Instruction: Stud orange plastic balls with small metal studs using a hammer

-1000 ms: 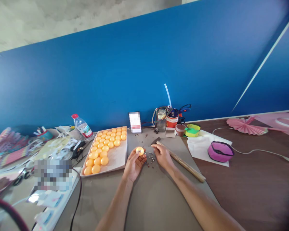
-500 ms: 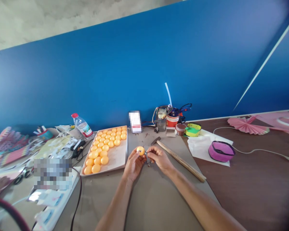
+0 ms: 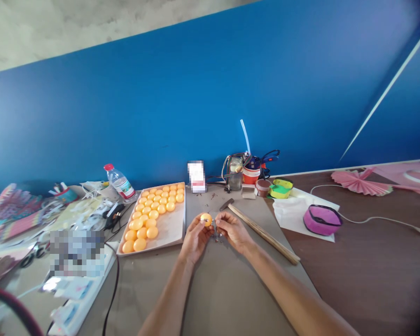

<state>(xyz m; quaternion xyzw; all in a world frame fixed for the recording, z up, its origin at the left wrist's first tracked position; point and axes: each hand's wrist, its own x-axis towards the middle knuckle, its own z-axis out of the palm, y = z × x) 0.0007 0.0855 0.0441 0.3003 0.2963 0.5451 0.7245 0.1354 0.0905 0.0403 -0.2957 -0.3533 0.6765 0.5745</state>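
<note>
While both your forearms reach forward from the lower edge of the view and slant in toward each other, your hands meet nearly side by side over the grey mat [image 3: 213,294] on the bench [image 3: 371,270]. Your left hand [image 3: 197,237] is turned partly palm up, its thumb and fingers pinching an orange ball [image 3: 206,218] that sits raised above the mat, with a small dark mark or piece on the side facing you. Your right hand [image 3: 232,230] is bent inward at the wrist, back upward, fingers curled, with thumb and forefinger drawn together just beside the ball; the view is too coarse to tell whether they grip anything tiny. Below the gap between your hands lie small shiny bits [image 3: 217,238]. To the left of your left hand, a shallow white tray [image 3: 173,226] carries rows of similar orange balls [image 3: 139,244]. Just past your right hand, a hammer [image 3: 264,231] lies slantwise, its head away from you and its wooden handle running down toward the right.
</note>
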